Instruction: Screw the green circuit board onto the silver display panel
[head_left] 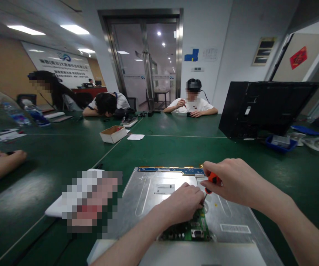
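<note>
My right hand (233, 181) grips an orange and black screwdriver (214, 178), its thin shaft slanting down to the left. Close by the tip, my left hand (183, 202) lies low over a green circuit board (196, 229), fingers curled together. What those fingers pinch, if anything, is hidden. The board sits on a flat silver metal panel (133, 199), partly covered by my left hand and forearm. Along the panel's far edge runs a narrow blue circuit strip (170, 170). A white barcode label (235, 228) is stuck to the panel's right side.
A black monitor (261, 111) stands at the right beside a blue tray (280, 145). A small open box (113, 134) and a paper slip (135, 137) lie beyond the panel. Bottles (36, 113) stand far left. Another person's hands (4, 162) rest at the left; several people sit around the green table (173, 149).
</note>
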A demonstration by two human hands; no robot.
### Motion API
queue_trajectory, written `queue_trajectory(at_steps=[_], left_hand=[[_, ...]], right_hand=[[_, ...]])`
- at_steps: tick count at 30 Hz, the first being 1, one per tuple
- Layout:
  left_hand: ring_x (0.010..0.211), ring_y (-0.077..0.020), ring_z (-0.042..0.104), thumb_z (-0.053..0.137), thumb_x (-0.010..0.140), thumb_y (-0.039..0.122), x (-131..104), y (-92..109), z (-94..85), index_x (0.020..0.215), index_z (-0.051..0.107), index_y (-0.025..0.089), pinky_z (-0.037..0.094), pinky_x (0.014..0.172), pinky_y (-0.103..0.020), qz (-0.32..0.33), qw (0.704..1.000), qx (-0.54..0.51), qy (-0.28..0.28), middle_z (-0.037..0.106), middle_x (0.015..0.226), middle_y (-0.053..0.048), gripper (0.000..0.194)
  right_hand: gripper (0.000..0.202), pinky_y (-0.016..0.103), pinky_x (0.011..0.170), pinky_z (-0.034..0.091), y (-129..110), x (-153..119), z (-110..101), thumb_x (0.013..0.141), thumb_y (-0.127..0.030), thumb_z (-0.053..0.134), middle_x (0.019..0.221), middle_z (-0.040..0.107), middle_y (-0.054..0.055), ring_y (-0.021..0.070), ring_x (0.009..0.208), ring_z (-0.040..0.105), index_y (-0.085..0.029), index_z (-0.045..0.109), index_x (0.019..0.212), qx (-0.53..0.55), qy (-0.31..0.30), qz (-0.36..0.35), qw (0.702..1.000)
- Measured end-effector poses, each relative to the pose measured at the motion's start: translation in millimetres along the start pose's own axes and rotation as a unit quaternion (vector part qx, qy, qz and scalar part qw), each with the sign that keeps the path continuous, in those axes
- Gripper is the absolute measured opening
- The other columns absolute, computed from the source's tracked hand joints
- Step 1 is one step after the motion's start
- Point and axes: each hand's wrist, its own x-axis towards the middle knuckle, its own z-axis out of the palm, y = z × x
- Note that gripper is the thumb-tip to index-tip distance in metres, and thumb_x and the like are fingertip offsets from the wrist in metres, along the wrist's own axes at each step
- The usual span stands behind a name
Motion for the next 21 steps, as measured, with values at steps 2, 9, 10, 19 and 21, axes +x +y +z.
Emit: queue_trajectory(at_steps=[2,9,10,19,21], left_hand=[[0.087,-0.0212,0.065,0.067,0.089,0.013,0.1,-0.1,0.9,0.086,0.058,0.018,0.044,0.078,-0.033,0.002,1.000,0.000,0.001,0.069,0.089,-0.003,0.010],[0.091,-0.0220,0.066,0.066,0.089,0.012,0.7,-0.2,1.1,0.083,0.058,0.018,0.045,0.078,-0.033,0.005,1.000,-0.011,0.001,0.070,0.092,-0.005,0.012],[0.092,-0.0221,0.066,0.066,0.090,0.012,0.9,-0.2,0.7,0.082,0.058,0.018,0.045,0.078,-0.033,0.004,1.000,-0.013,-0.003,0.070,0.094,-0.005,0.012],[0.093,-0.0223,0.067,0.063,0.090,0.011,2.8,-0.9,-1.5,0.079,0.059,0.017,0.045,0.079,-0.034,0.001,0.999,-0.037,-0.021,0.071,0.096,-0.006,0.012],[0.094,-0.0223,0.066,0.063,0.090,0.011,2.8,-1.3,-0.5,0.078,0.059,0.017,0.045,0.080,-0.034,0.003,0.999,-0.040,-0.021,0.071,0.095,-0.005,0.014]], right_hand=[[0.010,0.027,0.050,0.019,-1.5,0.5,0.9,0.088,-0.032,0.067,0.069,0.073,0.003,0.0218,0.061,0.067,-0.023,0.063,0.087,0.000,-0.007,0.000,1.000],[0.005,0.027,0.051,0.021,-2.7,0.9,0.2,0.087,-0.026,0.068,0.072,0.074,0.003,0.0228,0.064,0.069,-0.023,0.064,0.089,0.021,-0.024,-0.006,0.999],[0.005,0.027,0.051,0.022,-2.5,0.4,0.2,0.086,-0.025,0.068,0.073,0.075,0.002,0.0222,0.064,0.069,-0.023,0.064,0.089,0.025,-0.024,-0.008,0.999],[0.017,0.028,0.048,0.016,-4.7,1.3,0.1,0.090,-0.039,0.068,0.067,0.073,0.004,0.0240,0.061,0.069,-0.023,0.066,0.088,-0.028,-0.018,-0.004,0.999],[0.018,0.028,0.048,0.016,-5.3,1.8,0.5,0.091,-0.040,0.067,0.066,0.073,0.005,0.0251,0.062,0.070,-0.023,0.066,0.089,-0.035,-0.022,-0.001,0.999]])
